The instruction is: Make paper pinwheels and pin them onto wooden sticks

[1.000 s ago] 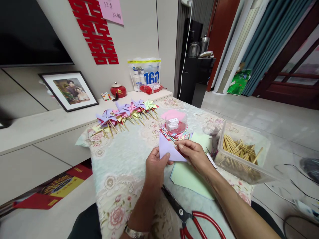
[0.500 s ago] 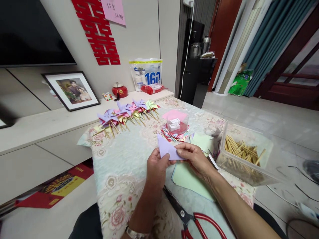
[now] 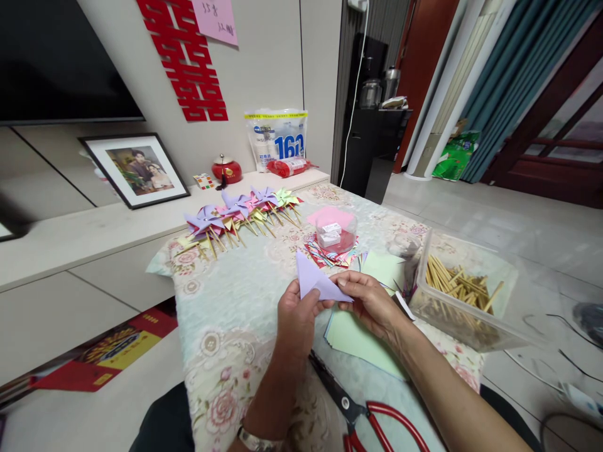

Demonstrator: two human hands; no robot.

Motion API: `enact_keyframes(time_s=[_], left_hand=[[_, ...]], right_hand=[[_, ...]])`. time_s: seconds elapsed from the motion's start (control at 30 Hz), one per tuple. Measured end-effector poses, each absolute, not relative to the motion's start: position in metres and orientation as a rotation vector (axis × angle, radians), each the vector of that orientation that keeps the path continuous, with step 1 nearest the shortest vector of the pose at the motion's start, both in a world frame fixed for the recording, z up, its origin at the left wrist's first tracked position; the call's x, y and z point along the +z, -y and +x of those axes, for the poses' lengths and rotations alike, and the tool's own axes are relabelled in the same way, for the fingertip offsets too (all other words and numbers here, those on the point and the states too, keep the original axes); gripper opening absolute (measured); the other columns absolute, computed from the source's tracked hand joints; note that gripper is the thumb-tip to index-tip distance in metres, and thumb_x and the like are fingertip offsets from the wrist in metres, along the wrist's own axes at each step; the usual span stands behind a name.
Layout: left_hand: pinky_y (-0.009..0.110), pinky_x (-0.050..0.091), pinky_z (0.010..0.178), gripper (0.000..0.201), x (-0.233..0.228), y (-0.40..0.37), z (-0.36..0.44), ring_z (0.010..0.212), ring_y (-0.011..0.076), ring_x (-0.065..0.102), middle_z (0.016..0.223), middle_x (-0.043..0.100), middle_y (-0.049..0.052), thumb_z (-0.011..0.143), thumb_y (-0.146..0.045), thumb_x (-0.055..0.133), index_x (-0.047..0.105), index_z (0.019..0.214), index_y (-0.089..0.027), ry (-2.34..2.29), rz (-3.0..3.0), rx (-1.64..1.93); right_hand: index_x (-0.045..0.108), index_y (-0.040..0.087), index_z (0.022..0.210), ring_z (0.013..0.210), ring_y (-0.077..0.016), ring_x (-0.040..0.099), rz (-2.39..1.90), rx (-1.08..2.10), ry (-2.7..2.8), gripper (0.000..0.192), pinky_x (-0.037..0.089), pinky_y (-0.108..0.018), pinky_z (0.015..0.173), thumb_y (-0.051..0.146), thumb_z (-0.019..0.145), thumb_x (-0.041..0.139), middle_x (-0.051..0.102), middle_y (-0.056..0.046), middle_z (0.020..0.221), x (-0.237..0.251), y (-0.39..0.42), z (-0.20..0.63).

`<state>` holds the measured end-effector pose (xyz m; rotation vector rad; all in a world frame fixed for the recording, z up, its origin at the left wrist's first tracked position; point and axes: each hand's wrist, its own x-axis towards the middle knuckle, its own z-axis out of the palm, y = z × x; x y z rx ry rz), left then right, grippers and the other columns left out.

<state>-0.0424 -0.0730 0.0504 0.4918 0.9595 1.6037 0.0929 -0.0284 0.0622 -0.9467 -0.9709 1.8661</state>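
Both hands hold one folded lilac paper triangle (image 3: 313, 281) above the floral tablecloth (image 3: 235, 314). My left hand (image 3: 296, 319) pinches its lower left corner with thumb on top. My right hand (image 3: 370, 300) pinches its right edge between thumb and fingers. Under the hands lies a stack of pale green paper squares (image 3: 358, 336). Red-handled scissors (image 3: 362, 411) lie near the table's front edge, just behind my wrists.
A row of finished paper pinwheels (image 3: 240, 210) lies at the table's far left. A small clear cup (image 3: 335, 232) stands on coloured paper squares. A clear plastic box of wooden sticks (image 3: 459, 292) sits at the right. A framed photo (image 3: 134, 168) leans on the low cabinet.
The right hand has slid along the lilac paper, flattening the fold into a narrower triangle. The left hand keeps its grip in the same spot.
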Motion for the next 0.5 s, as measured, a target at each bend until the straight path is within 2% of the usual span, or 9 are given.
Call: enact_keyframes(time_s=[0.13,0.33,0.5], left_hand=[[0.028,0.057,0.065,0.038,0.0504,0.0727,-0.0413,0.072,0.0158,0.066,0.084,0.072,0.004,0.063,-0.021,0.081,0.064,0.096,-0.012,-0.992,0.491,1.594],[0.026,0.056,0.064,0.043,0.0499,0.0724,-0.0401,0.074,0.0157,0.067,0.090,0.073,0.006,0.061,-0.023,0.085,0.066,0.098,-0.013,-0.960,0.428,1.605],[0.025,0.054,0.068,0.043,0.0483,0.0735,-0.0410,0.077,0.0158,0.067,0.093,0.073,0.006,0.058,-0.022,0.088,0.067,0.095,-0.016,-0.914,0.371,1.580]], right_hand=[[0.079,0.015,0.081,0.064,-0.0122,0.057,-0.957,1.836,1.007,0.031,0.044,-0.021,0.054,0.035,0.059,0.090,0.070,-0.004,0.079,0.0635,0.0295,0.0928],[0.078,0.016,0.087,0.071,-0.0163,0.059,-0.920,1.707,1.204,0.036,0.044,-0.026,0.060,0.048,0.070,0.081,0.071,-0.005,0.083,0.0633,0.0283,0.0953],[0.075,0.018,0.081,0.062,-0.0129,0.053,-0.955,1.527,1.333,0.029,0.041,-0.026,0.063,0.037,0.064,0.086,0.067,0.002,0.068,0.0613,0.0286,0.0938]])
